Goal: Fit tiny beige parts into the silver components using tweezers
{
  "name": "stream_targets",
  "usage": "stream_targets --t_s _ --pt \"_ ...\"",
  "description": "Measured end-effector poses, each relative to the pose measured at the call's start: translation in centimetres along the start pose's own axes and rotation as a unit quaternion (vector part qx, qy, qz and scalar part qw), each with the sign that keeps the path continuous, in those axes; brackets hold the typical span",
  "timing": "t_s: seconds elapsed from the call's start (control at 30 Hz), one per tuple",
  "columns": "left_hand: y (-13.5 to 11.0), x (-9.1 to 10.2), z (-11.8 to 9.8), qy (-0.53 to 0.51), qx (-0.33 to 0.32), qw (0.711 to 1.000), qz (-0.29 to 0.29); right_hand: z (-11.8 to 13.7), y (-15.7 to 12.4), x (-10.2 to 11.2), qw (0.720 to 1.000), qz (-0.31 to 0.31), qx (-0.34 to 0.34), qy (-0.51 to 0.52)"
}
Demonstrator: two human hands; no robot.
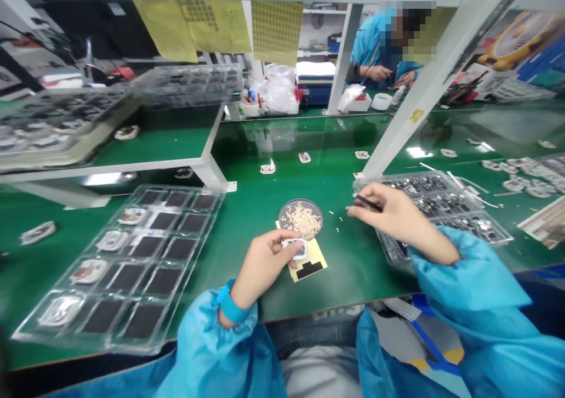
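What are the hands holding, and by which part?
The left hand pinches a small white module by its edges; the right hand grips black tweezers by their shank.

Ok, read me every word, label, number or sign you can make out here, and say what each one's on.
Nothing here can be read for certain.
Printed sheet at the right edge: too blurred to read.
Poster at top right: too blurred to read.
Yellow sticker on the white post: too small to read.
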State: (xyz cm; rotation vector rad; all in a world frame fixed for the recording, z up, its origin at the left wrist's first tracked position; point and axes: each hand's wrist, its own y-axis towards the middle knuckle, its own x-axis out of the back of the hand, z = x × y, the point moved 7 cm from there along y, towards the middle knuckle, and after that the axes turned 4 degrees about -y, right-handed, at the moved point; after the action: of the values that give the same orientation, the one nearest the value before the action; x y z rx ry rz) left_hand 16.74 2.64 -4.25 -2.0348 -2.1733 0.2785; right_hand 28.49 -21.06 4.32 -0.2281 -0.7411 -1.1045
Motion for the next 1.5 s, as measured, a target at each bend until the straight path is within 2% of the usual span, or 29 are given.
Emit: stream_targets --t_s 0.1,0.2,0.3,0.43,0.63,0.9,1.17,1.5 --pt "1.3 0.3 -1.0 -0.025 -0.010 1.000 0.001 3.7 0.9 -4.2 0.998 0.034 0.056 0.025" --pt "2.0 0.7 -0.7 -0.070 0.000 0.997 -0.008 5.2 1.0 -7.2 0.992 0.067 0.086 0.070" --pt "1.8 1.2 -0.1 -0.074 0.009 0.997 -0.029 4.8 0.1 -9.8 0.976 0.143 0.081 0.145" --pt "1.1 1.6 -0.2 -0.060 -0.011 0.997 -0.048 2.5 -1.2 -12.1 0.962 0.206 -0.024 0.176" --pt "0.5 0.9 -0.6 -0.072 -0.038 0.996 -0.029 2.1 -1.4 -13.2 0.956 0.215 -0.064 0.191" --pt "0.2 0.0 -0.7 -0.087 -0.067 0.994 0.020 1.4 -1.4 -13.1 0.958 0.206 -0.088 0.177" --pt "0.3 0.0 -0.5 -0.008 -0.088 0.996 -0.008 1.1 -1.0 -13.1 0.948 0.211 -0.091 0.219" --pt "-0.1 0.4 -1.3 0.100 -0.134 0.985 -0.045 1.2 -0.9 -12.9 0.949 0.215 -0.088 0.213"
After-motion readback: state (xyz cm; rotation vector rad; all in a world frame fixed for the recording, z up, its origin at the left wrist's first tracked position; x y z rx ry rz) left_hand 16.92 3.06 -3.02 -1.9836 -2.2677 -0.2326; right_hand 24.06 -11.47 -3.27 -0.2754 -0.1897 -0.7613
